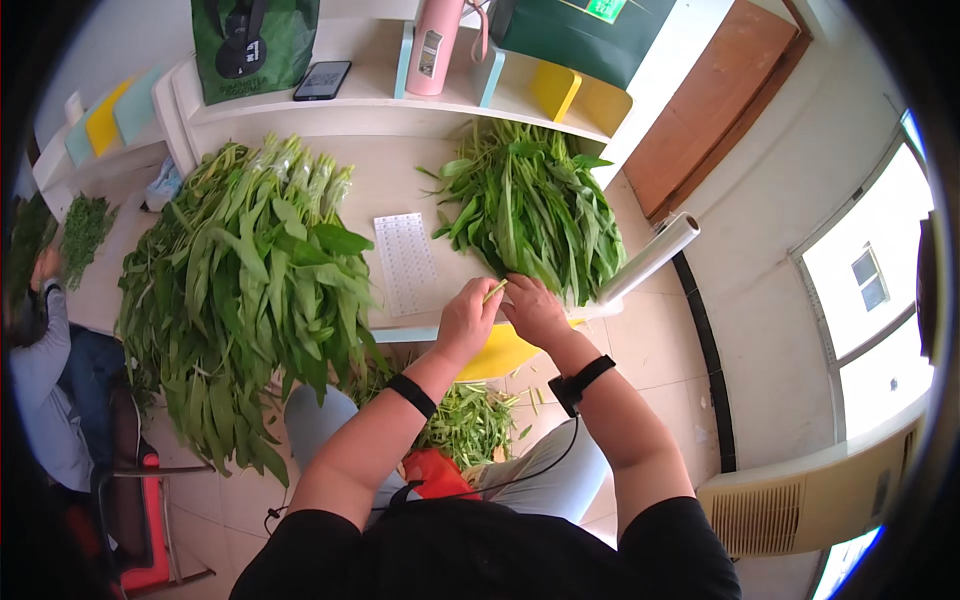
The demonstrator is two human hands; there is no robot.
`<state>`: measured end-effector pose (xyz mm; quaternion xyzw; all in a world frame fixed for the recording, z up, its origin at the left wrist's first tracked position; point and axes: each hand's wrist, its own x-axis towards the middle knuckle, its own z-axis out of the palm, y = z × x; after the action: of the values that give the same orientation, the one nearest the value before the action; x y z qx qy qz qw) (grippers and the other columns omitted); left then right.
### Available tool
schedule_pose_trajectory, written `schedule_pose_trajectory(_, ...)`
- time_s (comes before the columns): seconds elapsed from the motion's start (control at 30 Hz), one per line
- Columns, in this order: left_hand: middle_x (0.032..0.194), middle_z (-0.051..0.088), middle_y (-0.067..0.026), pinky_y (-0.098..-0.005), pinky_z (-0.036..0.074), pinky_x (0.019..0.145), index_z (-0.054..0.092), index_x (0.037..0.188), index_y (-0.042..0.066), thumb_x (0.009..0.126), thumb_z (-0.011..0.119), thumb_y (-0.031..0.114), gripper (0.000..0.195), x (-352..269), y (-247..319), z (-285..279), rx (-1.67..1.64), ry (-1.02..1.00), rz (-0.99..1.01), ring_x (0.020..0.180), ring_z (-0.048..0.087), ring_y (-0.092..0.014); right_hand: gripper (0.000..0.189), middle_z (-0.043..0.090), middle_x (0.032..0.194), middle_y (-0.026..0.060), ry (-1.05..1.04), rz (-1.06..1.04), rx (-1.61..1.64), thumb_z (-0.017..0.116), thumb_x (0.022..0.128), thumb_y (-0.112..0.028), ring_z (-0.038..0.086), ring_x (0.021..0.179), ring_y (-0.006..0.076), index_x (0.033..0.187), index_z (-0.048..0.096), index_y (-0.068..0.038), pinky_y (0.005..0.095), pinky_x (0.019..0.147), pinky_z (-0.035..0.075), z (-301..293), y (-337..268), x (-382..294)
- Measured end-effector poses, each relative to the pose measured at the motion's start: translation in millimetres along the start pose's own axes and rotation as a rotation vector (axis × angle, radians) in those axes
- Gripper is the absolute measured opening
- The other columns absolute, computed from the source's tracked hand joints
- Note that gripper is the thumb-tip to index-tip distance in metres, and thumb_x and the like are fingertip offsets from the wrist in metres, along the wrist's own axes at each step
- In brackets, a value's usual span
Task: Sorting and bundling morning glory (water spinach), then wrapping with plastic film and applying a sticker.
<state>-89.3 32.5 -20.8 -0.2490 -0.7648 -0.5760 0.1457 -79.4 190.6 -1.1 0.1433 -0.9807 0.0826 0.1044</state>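
Note:
My left hand (466,319) pinches a short pale-green stem (496,290) between thumb and fingers, over the desk's front edge. Right beside it, my right hand (535,309) has bent fingers at the lower leaves of a loose pile of leafy greens (525,206), which look like water spinach. Whether those fingers grip a piece is hidden. To the left lies a large heap of bundled greens (247,277), leaves hanging over the edge. Clear film (300,176) wraps some of its stems. Between the piles lies a white sheet of printed labels (406,262).
A cling film roll (651,257) leans at the desk's right corner. Trimmed stems and leaves (469,424) lie below, by a red bag (439,472). The shelf holds a phone (322,80), pink bottle (435,49) and green bags (255,49). Another person (49,405) sits at left.

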Motion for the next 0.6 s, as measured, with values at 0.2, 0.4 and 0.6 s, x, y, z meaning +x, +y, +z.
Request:
schedule_pose_trajectory(0.2, 0.093, 0.056, -0.0103, -0.04, 0.047, 0.073, 0.055, 0.107, 0.007, 0.085, 0.056, 0.016, 0.023, 17.2, -9.9, 15.4, 0.15, 0.082, 0.055, 0.085, 0.056, -0.032, 0.029, 0.065, 0.088, 0.0172, -0.364, 0.237, 0.53, 0.054, 0.085, -0.027, 0.061, 0.082, 0.0351, 0.096, 0.063, -0.003, 0.04, 0.076, 0.049, -63.8, 11.1, 37.1)
schedule_pose_trajectory(0.4, 0.095, 0.056, -0.0078, -0.0387, 0.043, 0.074, 0.054, 0.113, 0.008, 0.081, 0.059, 0.015, 0.033, 20.0, -2.9, 16.4, 0.387, -0.067, 0.134, 0.087, 0.055, -0.027, 0.028, 0.066, 0.085, 0.0171, 0.163, 0.246, 0.237, 0.053, 0.084, -0.027, 0.063, 0.079, 0.0327, 0.096, 0.064, -0.004, 0.0405, 0.074, 0.05, -79.7, 69.6, 110.9)
schedule_pose_trajectory(0.6, 0.098, 0.056, -0.0075, -0.0377, 0.042, 0.073, 0.052, 0.115, 0.006, 0.079, 0.061, 0.014, 0.038, 20.4, -7.3, 14.2, 0.375, -0.118, 0.207, 0.087, 0.054, -0.025, 0.033, 0.061, 0.107, 0.0166, 0.259, 0.355, -0.122, 0.052, 0.085, -0.03, 0.055, 0.103, 0.0335, 0.105, 0.058, -0.004, 0.0428, 0.089, 0.043, -55.9, 85.4, 184.4)
